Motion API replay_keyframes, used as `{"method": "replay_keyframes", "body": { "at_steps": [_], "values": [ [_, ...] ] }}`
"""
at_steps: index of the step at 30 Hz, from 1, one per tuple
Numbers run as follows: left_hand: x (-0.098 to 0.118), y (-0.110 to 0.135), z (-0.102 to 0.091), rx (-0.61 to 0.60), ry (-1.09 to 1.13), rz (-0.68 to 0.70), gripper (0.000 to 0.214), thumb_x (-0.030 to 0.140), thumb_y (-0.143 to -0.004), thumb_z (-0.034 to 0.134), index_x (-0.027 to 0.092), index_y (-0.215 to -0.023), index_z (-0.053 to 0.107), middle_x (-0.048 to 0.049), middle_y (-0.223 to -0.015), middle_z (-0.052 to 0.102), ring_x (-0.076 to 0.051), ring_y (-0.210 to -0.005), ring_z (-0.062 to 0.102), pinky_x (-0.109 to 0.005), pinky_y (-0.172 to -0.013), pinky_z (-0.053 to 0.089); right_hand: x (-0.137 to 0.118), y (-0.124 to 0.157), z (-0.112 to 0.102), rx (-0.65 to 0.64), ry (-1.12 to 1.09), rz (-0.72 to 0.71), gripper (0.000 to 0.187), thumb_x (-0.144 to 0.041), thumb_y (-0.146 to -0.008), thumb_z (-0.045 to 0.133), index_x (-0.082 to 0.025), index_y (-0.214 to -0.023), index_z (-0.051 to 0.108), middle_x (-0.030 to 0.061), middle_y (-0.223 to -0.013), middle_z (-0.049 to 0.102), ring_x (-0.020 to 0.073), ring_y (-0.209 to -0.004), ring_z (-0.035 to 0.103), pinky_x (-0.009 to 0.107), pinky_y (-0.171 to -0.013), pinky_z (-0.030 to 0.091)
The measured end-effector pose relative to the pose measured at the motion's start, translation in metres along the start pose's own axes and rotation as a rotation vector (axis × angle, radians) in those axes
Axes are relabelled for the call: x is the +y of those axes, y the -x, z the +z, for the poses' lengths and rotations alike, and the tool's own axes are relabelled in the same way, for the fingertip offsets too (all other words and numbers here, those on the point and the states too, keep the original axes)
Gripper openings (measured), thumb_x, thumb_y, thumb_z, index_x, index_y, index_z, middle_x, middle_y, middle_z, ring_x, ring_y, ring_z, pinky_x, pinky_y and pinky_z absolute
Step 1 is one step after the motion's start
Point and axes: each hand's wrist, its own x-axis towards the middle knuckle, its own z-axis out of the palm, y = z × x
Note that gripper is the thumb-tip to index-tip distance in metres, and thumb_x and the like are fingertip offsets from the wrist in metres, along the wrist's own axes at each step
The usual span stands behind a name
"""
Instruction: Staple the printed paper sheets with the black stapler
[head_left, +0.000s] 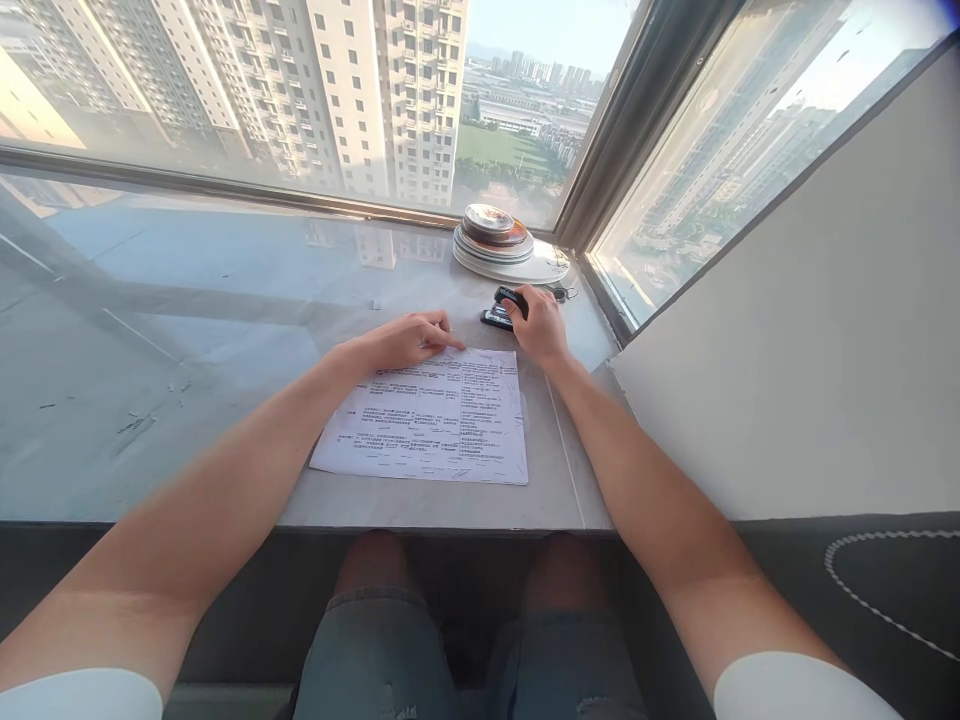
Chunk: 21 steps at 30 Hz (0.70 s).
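Note:
A printed sheet of paper (435,420) lies flat on the grey window ledge (225,330) in front of me. My left hand (412,338) rests at the sheet's top edge, fingers curled, index finger pointing right and pressing on the paper. My right hand (538,325) sits just beyond the sheet's top right corner, fingers wrapped round a black stapler (504,306) that stands on the ledge.
A stack of plates (502,245) stands in the far corner by the window. A small dark item, perhaps keys (562,293), lies beside it. A white wall (787,350) bounds the right. Small bits of debris (142,415) lie scattered at left. My knees are under the ledge.

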Motion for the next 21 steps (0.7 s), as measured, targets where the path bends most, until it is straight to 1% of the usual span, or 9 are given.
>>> {"method": "replay_keyframes", "body": {
  "at_steps": [4, 9, 13, 16, 21],
  "values": [
    [0.0005, 0.0, -0.0008, 0.01, 0.009, 0.003, 0.036, 0.033, -0.104, 0.056, 0.034, -0.127, 0.083, -0.0087, -0.117, 0.067, -0.019, -0.092, 0.063, -0.037, -0.09, 0.051, 0.0002, -0.0001, -0.0006, -0.008, 0.005, 0.004, 0.033, -0.051, -0.107, 0.052, -0.024, -0.114, 0.07, 0.0149, -0.111, 0.075, 0.0393, -0.114, 0.058, 0.053, -0.093, 0.05],
    [0.0003, -0.0001, -0.0001, 0.018, 0.018, 0.024, 0.034, 0.034, -0.103, 0.057, 0.033, -0.123, 0.085, -0.0088, -0.112, 0.069, -0.02, -0.09, 0.063, -0.037, -0.087, 0.051, 0.0009, -0.0001, 0.0004, -0.007, 0.001, -0.004, 0.037, -0.054, -0.107, 0.051, -0.024, -0.115, 0.07, 0.0149, -0.112, 0.075, 0.0389, -0.113, 0.059, 0.053, -0.093, 0.05],
    [-0.0003, 0.0004, 0.0005, 0.013, 0.019, 0.031, 0.039, 0.029, -0.102, 0.056, 0.035, -0.131, 0.081, -0.0078, -0.115, 0.069, -0.019, -0.089, 0.063, -0.037, -0.088, 0.051, -0.0003, 0.0005, 0.0007, 0.0, 0.004, 0.012, 0.035, -0.052, -0.107, 0.052, -0.023, -0.115, 0.07, 0.0153, -0.112, 0.075, 0.0396, -0.113, 0.059, 0.053, -0.091, 0.05],
    [0.0013, 0.0006, -0.0001, -0.002, 0.005, 0.026, 0.039, 0.028, -0.103, 0.055, 0.036, -0.131, 0.081, -0.0076, -0.118, 0.068, -0.018, -0.089, 0.063, -0.037, -0.089, 0.051, -0.0004, 0.0008, 0.0008, -0.002, -0.008, 0.011, 0.037, -0.054, -0.107, 0.051, -0.023, -0.116, 0.07, 0.0156, -0.111, 0.075, 0.0397, -0.113, 0.058, 0.054, -0.091, 0.051],
    [0.0039, -0.0001, -0.0006, 0.009, -0.013, 0.015, 0.038, 0.031, -0.104, 0.053, 0.031, -0.129, 0.082, -0.0091, -0.116, 0.069, -0.019, -0.088, 0.063, -0.036, -0.086, 0.051, 0.0009, 0.0009, 0.0019, 0.009, -0.013, 0.0, 0.04, -0.057, -0.107, 0.05, -0.024, -0.115, 0.07, 0.0147, -0.109, 0.075, 0.0388, -0.111, 0.058, 0.054, -0.09, 0.051]
  ]
}}
